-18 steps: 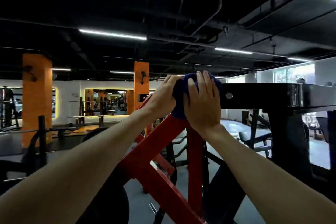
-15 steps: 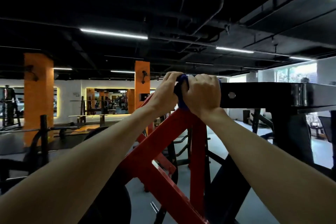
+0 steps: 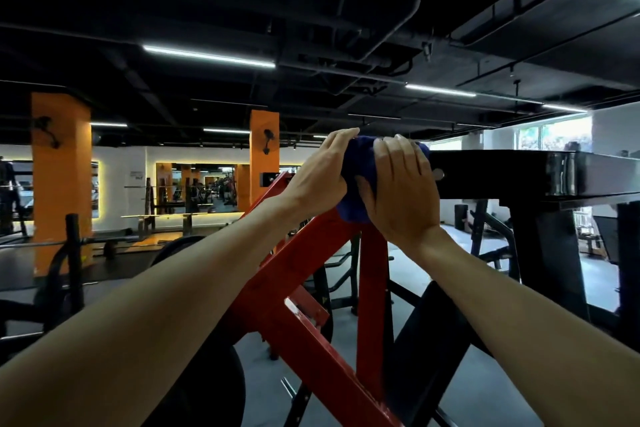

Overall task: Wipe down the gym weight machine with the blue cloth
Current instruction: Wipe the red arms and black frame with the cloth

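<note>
The weight machine has a red slanted frame (image 3: pixel 298 274) that meets a black horizontal top beam (image 3: pixel 502 173) at head height. A blue cloth (image 3: pixel 358 180) is bunched over the left end of that beam, right at the joint. My left hand (image 3: pixel 320 177) clasps the cloth from the left, fingers curled over its top. My right hand (image 3: pixel 401 187) presses on it from the right and front, fingers over the beam's top. Most of the cloth is hidden between the two hands.
A black upright post (image 3: pixel 547 253) carries the beam at the right. A black weight plate (image 3: pixel 204 388) sits low in front of me. Orange pillars (image 3: pixel 62 180), benches and racks fill the gym floor at the left. Bright windows (image 3: pixel 554 132) are at the far right.
Both hands rolled the cloth over the beam's end, curling into fists and then loosening again. The cloth's lower edge now hangs below my right palm onto the red frame.
</note>
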